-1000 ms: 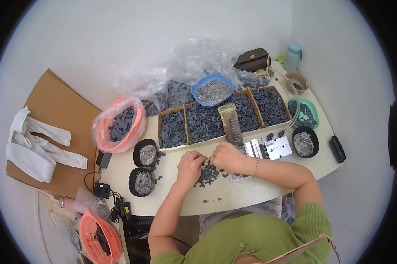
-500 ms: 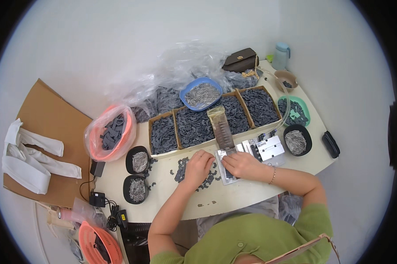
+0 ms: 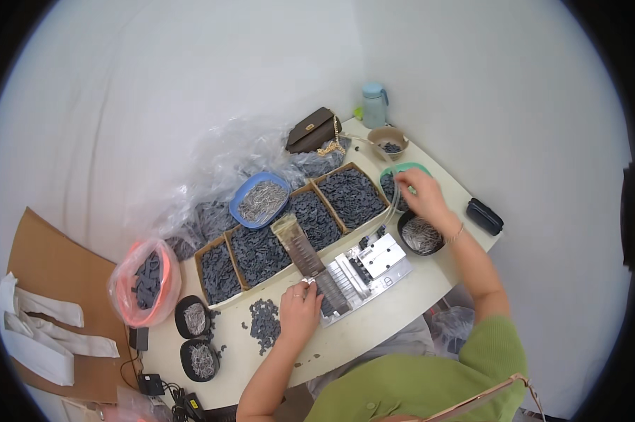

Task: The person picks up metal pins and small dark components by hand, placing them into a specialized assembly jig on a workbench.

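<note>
A silver metal jig (image 3: 379, 299) lies on the table, with a clear slotted strip (image 3: 331, 287) along its left part. Beyond it, a clear slotted holder (image 3: 297, 246) leans against the parts boxes. At the jig's left edge is my left hand (image 3: 300, 309), its fingers bent and closed on that edge. My right hand (image 3: 424, 197) is over the near right side of the green bowl (image 3: 412, 167), which holds small dark grey parts. Its fingers are drawn together, and whatever is between them is hidden.
Cardboard compartments of dark parts (image 3: 349, 197) stand behind the jig, a blue bowl of metal pins (image 3: 261, 202) over their rear edge. Black bowls of pins (image 3: 421, 235) sit at both sides. Loose dark parts (image 3: 264, 323) lie left of my left hand. A clear tube (image 3: 396, 211) runs right of the jig.
My right hand has left the jig and reached right and away, to the green bowl. My left hand has come to the jig's left edge. The whole view has turned rightward.
</note>
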Tool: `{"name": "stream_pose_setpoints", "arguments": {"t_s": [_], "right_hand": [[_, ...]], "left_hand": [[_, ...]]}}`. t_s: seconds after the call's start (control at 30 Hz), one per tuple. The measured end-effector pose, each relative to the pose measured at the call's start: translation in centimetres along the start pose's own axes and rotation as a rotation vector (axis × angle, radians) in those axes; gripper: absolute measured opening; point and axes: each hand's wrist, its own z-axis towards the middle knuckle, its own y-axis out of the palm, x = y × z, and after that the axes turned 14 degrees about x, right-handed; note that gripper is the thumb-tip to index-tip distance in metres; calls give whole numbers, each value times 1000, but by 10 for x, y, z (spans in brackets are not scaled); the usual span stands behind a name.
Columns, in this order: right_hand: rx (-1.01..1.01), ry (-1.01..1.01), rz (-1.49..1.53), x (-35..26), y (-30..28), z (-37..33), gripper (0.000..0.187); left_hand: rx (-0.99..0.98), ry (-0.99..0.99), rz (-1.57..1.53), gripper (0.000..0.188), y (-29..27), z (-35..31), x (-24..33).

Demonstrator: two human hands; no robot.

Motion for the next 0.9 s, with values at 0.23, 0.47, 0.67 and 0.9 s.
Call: {"name": "stream_pose_setpoints", "arguments": {"t_s": [0.23,0.47,0.67,0.9], "right_hand": [[-570,141,-171,84,16,4,19],[-571,176,-233,92,16,26,20],[-651,42,-253,88,18,21,26],[-615,8,-330,104,28,10,19]], "left_hand": [[21,23,-3,22,7,-4,1],[31,-126,-58,21,-33,-4,3],[146,-259,16,22,-69,-21,-8],[223,-429,180,21,-102,-50,-25]]}}
